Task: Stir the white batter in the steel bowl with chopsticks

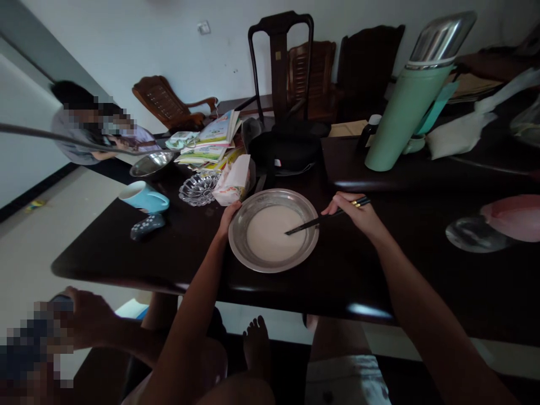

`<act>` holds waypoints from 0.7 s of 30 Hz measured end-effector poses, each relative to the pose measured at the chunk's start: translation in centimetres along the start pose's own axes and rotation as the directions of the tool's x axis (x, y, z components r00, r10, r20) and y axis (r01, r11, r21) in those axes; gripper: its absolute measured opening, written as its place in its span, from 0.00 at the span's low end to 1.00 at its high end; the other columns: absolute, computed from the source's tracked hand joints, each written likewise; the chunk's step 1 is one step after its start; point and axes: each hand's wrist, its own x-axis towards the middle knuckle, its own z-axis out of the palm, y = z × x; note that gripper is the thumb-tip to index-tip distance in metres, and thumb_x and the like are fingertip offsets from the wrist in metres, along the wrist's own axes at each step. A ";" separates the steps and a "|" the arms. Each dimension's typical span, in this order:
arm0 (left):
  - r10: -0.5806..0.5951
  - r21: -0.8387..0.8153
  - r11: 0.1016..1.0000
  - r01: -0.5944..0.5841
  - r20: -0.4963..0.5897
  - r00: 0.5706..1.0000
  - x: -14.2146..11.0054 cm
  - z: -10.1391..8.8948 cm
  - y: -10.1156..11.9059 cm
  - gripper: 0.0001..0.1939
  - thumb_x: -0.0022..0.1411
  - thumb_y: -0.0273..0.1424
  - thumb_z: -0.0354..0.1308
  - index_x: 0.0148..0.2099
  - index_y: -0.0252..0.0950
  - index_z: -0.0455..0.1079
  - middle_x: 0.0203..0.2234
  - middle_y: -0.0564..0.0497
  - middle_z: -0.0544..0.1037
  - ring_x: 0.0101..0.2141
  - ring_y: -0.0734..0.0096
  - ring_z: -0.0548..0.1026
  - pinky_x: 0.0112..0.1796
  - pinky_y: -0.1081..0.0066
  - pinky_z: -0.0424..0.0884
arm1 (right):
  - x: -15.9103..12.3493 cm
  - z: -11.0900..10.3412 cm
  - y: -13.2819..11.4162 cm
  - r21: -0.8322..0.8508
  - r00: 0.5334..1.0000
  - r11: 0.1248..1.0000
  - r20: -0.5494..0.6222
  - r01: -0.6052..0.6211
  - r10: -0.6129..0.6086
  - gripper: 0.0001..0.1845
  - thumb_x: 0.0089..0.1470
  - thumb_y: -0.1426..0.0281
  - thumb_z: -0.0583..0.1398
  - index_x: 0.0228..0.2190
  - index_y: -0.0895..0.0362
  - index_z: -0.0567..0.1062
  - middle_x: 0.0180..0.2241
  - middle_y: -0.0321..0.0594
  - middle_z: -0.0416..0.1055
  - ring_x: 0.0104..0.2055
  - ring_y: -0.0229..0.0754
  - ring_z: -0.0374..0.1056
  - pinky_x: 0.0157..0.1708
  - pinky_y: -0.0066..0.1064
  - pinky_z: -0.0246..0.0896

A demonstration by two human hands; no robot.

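A wide metal bowl (273, 266) rests on the dark table, with a pale, smooth batter-like liquid (270, 233) in it. My left hand (230, 218) is closed on the bowl's left rim, its thumb on top and the other fingers mostly hidden beneath. From the right, my right hand (353, 212) grips a pair of dark chopsticks (311, 223) with gold bands near the top. They slant down over the bowl's right rim, and their tips touch the liquid.
Beside the bowl stand a tissue pack (233, 183), a glass dish (198, 189), a blue mug (143, 197) and a game controller (147, 226). A green thermos (405, 112) rises at the back right. Another person's hand (90, 315) is at lower left; people sit beyond the table.
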 end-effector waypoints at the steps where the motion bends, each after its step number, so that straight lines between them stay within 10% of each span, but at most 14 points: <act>1: -0.005 -0.004 1.000 0.005 0.009 1.000 0.0 -0.1 0.0 0.16 0.47 0.38 0.67 0.22 0.37 0.62 0.18 0.58 0.65 0.20 0.76 0.64 0.23 0.73 0.62 | 0.0 0.1 -0.1 0.004 0.999 1.000 0.036 -0.005 0.005 0.23 0.60 0.53 0.57 0.21 0.54 0.76 0.25 0.38 0.78 0.32 0.43 0.74 0.38 0.36 0.65; 5: -0.017 -0.007 1.000 0.017 0.015 1.000 0.2 -0.3 -0.2 0.16 0.49 0.38 0.66 0.23 0.37 0.62 0.17 0.58 0.65 0.21 0.74 0.65 0.24 0.72 0.62 | 0.0 0.8 -0.1 -0.120 0.986 0.991 0.159 0.064 -0.045 0.19 0.59 0.54 0.58 0.25 0.53 0.79 0.31 0.39 0.80 0.36 0.44 0.72 0.40 0.37 0.64; 10: -0.024 -0.012 1.000 0.024 0.025 0.999 0.2 -0.3 -0.3 0.17 0.49 0.39 0.66 0.23 0.38 0.61 0.18 0.58 0.65 0.21 0.74 0.64 0.24 0.71 0.61 | 0.0 0.2 0.0 -0.024 1.000 1.000 -0.016 0.020 -0.020 0.22 0.60 0.54 0.57 0.21 0.53 0.76 0.25 0.37 0.76 0.32 0.43 0.73 0.39 0.36 0.64; 16: -0.028 -0.020 0.999 0.029 0.026 0.999 0.2 -0.3 0.0 0.16 0.47 0.39 0.66 0.23 0.38 0.62 0.19 0.58 0.65 0.21 0.75 0.63 0.24 0.72 0.62 | 0.0 1.0 -0.2 -0.124 0.987 0.990 0.155 0.065 -0.045 0.19 0.59 0.54 0.58 0.26 0.53 0.79 0.31 0.40 0.80 0.37 0.45 0.72 0.40 0.37 0.63; 21: -0.027 -0.020 0.999 0.027 0.004 1.000 0.0 -0.3 -0.2 0.14 0.49 0.38 0.64 0.24 0.37 0.63 0.19 0.57 0.67 0.22 0.74 0.67 0.26 0.72 0.64 | 0.0 0.4 -0.1 -0.064 1.000 0.998 -0.002 0.017 -0.017 0.22 0.60 0.54 0.57 0.23 0.53 0.77 0.28 0.39 0.79 0.34 0.44 0.73 0.41 0.37 0.64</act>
